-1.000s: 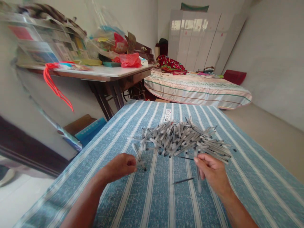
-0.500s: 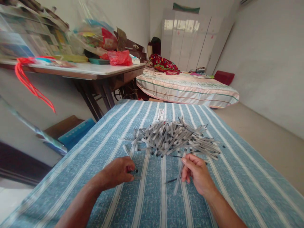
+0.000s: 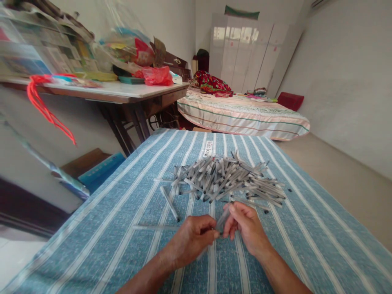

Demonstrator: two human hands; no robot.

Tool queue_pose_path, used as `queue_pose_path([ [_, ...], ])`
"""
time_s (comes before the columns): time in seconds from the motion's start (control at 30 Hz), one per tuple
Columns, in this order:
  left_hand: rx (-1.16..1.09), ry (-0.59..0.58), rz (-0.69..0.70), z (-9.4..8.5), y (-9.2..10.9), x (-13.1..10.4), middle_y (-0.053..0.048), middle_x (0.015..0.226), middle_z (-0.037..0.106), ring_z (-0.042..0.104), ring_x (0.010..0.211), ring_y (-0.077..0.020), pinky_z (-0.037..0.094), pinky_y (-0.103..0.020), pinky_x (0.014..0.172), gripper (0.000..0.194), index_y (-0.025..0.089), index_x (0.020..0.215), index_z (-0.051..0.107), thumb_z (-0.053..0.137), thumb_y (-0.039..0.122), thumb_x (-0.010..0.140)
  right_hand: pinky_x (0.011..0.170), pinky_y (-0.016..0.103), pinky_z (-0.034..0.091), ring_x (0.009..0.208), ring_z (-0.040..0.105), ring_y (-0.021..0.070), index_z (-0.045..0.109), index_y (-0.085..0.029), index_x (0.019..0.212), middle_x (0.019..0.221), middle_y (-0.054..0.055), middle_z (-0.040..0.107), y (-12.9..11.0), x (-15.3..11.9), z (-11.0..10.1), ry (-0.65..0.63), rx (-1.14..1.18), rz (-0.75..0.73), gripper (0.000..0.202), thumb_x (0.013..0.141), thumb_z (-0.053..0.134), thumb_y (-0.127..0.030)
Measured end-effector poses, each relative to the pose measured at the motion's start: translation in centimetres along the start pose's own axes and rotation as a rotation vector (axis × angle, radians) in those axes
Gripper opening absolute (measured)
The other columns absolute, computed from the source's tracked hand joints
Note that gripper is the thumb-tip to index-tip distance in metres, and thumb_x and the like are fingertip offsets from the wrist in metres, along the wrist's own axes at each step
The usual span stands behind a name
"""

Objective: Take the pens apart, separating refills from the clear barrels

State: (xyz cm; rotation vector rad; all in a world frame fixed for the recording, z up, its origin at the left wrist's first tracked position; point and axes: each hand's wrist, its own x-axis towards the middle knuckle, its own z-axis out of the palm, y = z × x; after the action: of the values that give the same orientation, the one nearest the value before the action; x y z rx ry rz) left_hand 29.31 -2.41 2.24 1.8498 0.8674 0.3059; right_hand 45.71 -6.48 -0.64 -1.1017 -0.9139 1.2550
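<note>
My right hand grips a clear pen with dark ends between thumb and fingers, tilted above the cloth. Close against it, my left hand has its thumb and fingers pinched together at the pen's lower end. Motion blur hides exactly how that end sits in the left fingers. Left of the hands, a loose pen lies slanted on the cloth, and another clear pen lies nearly level. Beyond both hands spreads a heap of similar pens with dark tips.
A blue striped cloth covers the table. A small dark cap-like piece lies right of the heap. At the left stands a sewing-machine table loaded with bags. Behind are a bed and a white wardrobe.
My left hand has moved right from beside the loose pens to meet the pen in my right hand. The right hand stays nearly in place, its pen now partly behind fingers.
</note>
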Motion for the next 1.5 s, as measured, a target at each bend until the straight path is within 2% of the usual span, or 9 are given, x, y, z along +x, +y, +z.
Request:
queue_pose_path([
  [0.13, 0.186, 0.026, 0.057, -0.8, -0.1, -0.3, 0.006, 0.057, 0.035, 0.037, 0.055, -0.0074, 0.026, -0.02, 0.051, 0.016, 0.015, 0.061, 0.05, 0.046, 0.02, 0.076, 0.029, 0.013, 0.028, 0.025, 0.037, 0.0053, 0.046, -0.016, 0.059, 0.033, -0.003, 0.052, 0.0, 0.5, -1.4, 0.142, -0.208, -0.04, 0.04, 0.083, 0.049, -0.048],
  [0.33, 0.336, 0.048, 0.142, -1.6, 0.2, -0.3, 0.004, 0.061, 0.044, 0.042, 0.058, -0.0081, 0.029, -0.02, 0.056, 0.015, 0.014, 0.065, 0.054, 0.046, 0.019, 0.077, 0.026, 0.015, 0.023, 0.021, 0.032, 0.0059, 0.05, -0.016, 0.058, 0.029, -0.002, 0.05, 0.0, 0.6, -2.2, 0.07, -0.303, 0.066, 0.046, 0.082, 0.044, -0.055],
  [0.53, 0.23, 0.008, 0.126, -2.4, -0.2, -0.3, 0.004, 0.06, 0.044, 0.042, 0.057, -0.008, 0.03, -0.019, 0.054, 0.018, 0.013, 0.065, 0.056, 0.045, 0.019, 0.078, 0.034, 0.015, 0.035, 0.031, 0.045, 0.0063, 0.048, -0.016, 0.064, 0.044, -0.001, 0.06, 0.0, 0.5, -2.3, -0.067, -0.32, 0.041, 0.036, 0.081, 0.049, -0.049],
  [0.67, 0.15, 0.014, 0.071, -2.7, -0.8, -0.2, 0.004, 0.06, 0.045, 0.041, 0.056, -0.008, 0.03, -0.018, 0.052, 0.018, 0.013, 0.068, 0.059, 0.046, 0.021, 0.077, 0.041, 0.018, 0.044, 0.049, 0.061, 0.0122, 0.053, -0.015, 0.08, 0.061, 0.003, 0.067, -0.1, 0.7, -2.0, -0.036, -0.224, 0.053, 0.036, 0.075, 0.056, -0.05],
  [0.83, 0.128, 0.044, 0.066, -2.9, -1.1, -0.1, 0.003, 0.06, 0.046, 0.041, 0.055, -0.008, 0.03, -0.018, 0.051, 0.018, 0.013, 0.069, 0.06, 0.048, 0.023, 0.077, 0.027, 0.014, 0.032, 0.027, 0.05, 0.0089, 0.05, -0.014, 0.068, 0.043, -0.001, 0.058, 0.4, 0.7, -1.9, -0.002, -0.247, 0.147, 0.045, 0.077, 0.047, -0.058],
  [1.13, 0.099, 0.034, 0.036, -2.8, -0.7, -0.3, 0.003, 0.061, 0.047, 0.041, 0.054, -0.0076, 0.03, -0.018, 0.05, 0.016, 0.013, 0.069, 0.061, 0.051, 0.024, 0.075, 0.026, 0.013, 0.032, 0.028, 0.05, 0.0093, 0.049, -0.014, 0.068, 0.044, -0.001, 0.059, 0.3, 0.6, -1.9, -0.037, -0.19, 0.163, 0.041, 0.078, 0.05, -0.055],
  [1.3, 0.099, 0.036, 0.017, -2.8, -0.8, -0.2, 0.003, 0.06, 0.048, 0.042, 0.054, -0.0078, 0.03, -0.018, 0.05, 0.017, 0.013, 0.069, 0.062, 0.051, 0.026, 0.075, 0.033, 0.016, 0.041, 0.045, 0.062, 0.0138, 0.051, -0.015, 0.085, 0.062, 0.002, 0.066, 0.2, 0.6, -2.1, -0.112, -0.08, 0.15, 0.037, 0.074, 0.058, -0.05],
  [1.43, 0.094, 0.033, -0.01, -2.9, -0.7, -0.2, 0.003, 0.06, 0.048, 0.041, 0.053, -0.0078, 0.03, -0.018, 0.049, 0.018, 0.013, 0.07, 0.062, 0.053, 0.028, 0.074, 0.025, 0.013, 0.031, 0.028, 0.052, 0.0099, 0.049, -0.014, 0.071, 0.046, 0.0, 0.06, 0.4, 0.6, -2.1, -0.055, -0.161, 0.175, 0.042, 0.077, 0.05, -0.056],
  [1.5, 0.088, 0.027, -0.004, -2.9, -0.6, -0.2, 0.003, 0.06, 0.048, 0.042, 0.054, -0.0079, 0.031, -0.018, 0.05, 0.018, 0.013, 0.069, 0.062, 0.053, 0.028, 0.074, 0.026, 0.013, 0.033, 0.03, 0.053, 0.0099, 0.049, -0.014, 0.073, 0.049, 0.0, 0.062, 0.5, 0.6, -2.2, -0.084, -0.139, 0.167, 0.039, 0.076, 0.054, -0.053],
])
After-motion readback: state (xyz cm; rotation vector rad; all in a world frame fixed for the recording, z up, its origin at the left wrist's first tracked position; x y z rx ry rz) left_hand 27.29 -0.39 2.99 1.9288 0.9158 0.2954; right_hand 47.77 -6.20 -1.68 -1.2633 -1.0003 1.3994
